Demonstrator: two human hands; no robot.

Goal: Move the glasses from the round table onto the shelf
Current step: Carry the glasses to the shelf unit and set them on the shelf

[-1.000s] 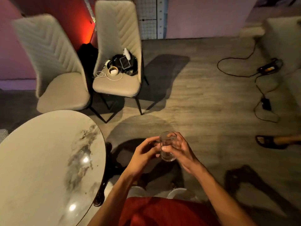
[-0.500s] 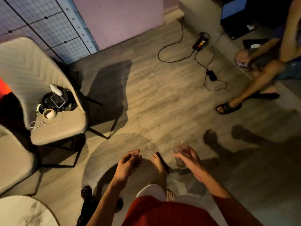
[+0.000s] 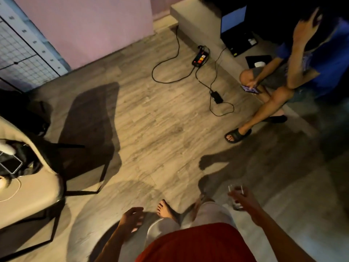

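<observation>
Item: clear cylindrical drinking glass (image 3: 235, 197), upright, carried above the grey wood-plank floor (image 3: 151, 118), gripped around its side by the right hand (image 3: 245, 202) alone.

Left hand (image 3: 132, 218): empty, fingers loosely curled, hanging low beside the red shirt (image 3: 194, 244).

Change: a second ago both hands cupped the glass beside the round marble surface; the left has since let go, and the view has swung right, so that surface is now out of sight.

Reading: pick-up complete, carry under way. No shelf visible yet.

Also present: beige padded chair (image 3: 28, 195) at left; black power strip with trailing cables (image 3: 200, 58); a seated person in a blue shirt (image 3: 321, 59) at upper right, likely near the walking path.
</observation>
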